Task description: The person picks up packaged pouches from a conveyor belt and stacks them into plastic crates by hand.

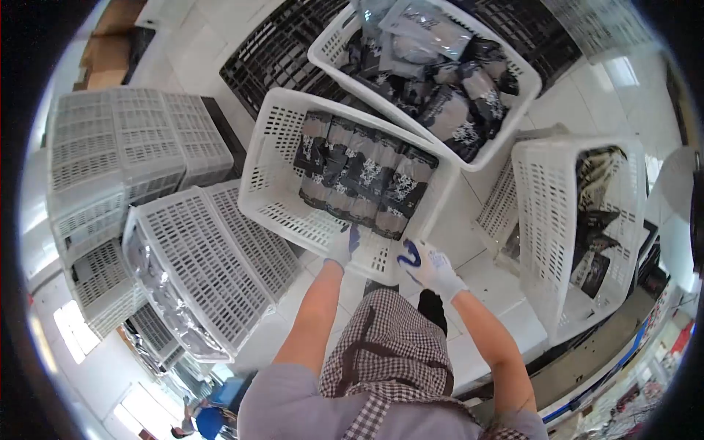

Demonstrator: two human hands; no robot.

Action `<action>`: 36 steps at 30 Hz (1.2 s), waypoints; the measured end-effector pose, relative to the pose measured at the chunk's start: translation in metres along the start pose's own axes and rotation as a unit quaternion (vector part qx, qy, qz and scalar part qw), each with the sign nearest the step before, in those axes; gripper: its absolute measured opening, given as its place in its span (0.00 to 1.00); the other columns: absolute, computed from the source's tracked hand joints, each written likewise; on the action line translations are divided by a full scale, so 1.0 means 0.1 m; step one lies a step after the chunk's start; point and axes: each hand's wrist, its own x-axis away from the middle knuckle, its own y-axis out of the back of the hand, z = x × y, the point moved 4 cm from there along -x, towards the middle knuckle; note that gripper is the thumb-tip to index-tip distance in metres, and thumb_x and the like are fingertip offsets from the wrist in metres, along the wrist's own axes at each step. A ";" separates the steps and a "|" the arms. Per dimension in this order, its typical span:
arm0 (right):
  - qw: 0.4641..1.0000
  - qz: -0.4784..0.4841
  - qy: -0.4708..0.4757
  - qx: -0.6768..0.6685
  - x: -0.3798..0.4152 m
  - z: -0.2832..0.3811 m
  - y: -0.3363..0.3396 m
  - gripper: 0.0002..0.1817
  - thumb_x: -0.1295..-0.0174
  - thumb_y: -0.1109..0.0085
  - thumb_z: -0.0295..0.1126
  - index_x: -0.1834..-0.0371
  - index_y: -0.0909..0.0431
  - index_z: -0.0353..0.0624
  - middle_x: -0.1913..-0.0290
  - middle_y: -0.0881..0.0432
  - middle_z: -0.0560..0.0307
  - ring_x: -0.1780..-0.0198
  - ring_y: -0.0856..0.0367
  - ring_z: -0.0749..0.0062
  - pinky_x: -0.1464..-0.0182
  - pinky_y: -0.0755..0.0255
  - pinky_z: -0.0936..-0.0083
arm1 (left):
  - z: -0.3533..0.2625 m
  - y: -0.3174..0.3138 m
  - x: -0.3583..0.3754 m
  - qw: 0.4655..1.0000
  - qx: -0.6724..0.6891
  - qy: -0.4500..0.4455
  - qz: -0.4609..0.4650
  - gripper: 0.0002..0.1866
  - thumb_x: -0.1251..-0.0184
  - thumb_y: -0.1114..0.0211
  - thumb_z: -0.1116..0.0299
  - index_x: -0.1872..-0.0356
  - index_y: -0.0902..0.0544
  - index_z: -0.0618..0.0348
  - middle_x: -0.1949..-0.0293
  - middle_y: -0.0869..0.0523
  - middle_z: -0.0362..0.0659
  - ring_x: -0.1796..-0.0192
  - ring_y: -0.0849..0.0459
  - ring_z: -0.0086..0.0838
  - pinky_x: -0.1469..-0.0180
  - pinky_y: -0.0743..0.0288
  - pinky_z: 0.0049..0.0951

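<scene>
A white plastic basket (270, 139) in front of me holds rows of black-and-clear printed food packets (367, 172), laid close together. My left hand (343, 246), in a white glove with blue-coated fingers, reaches over the near wall of this basket. Its fingers stretch toward the lower edge of the packets, and part of them is hidden. At the basket's near right corner is my right hand (433, 268), gloved the same way, its thumb and fingers apart beside the rim with nothing between them.
Behind stands another white basket (506, 136) heaped with loose packets (458, 110). To the right, a tilted basket (543, 227) contains more dark packets. Stacked white crates (202, 249) fill the left side. Black pallets (286, 59) lie on the tiled floor. A person (209, 422) is at lower left.
</scene>
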 end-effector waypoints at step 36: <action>0.942 -0.151 -0.100 -0.282 0.44 0.05 0.54 0.22 0.42 0.36 0.33 0.45 0.25 0.37 0.54 0.17 0.44 0.52 0.17 0.57 0.48 0.26 0.69 | -0.79 -0.82 -0.15 0.922 -0.100 -0.348 -0.135 0.07 0.36 0.34 0.64 0.62 0.21 0.52 0.80 0.25 0.34 0.84 0.31 0.19 0.83 0.42 0.23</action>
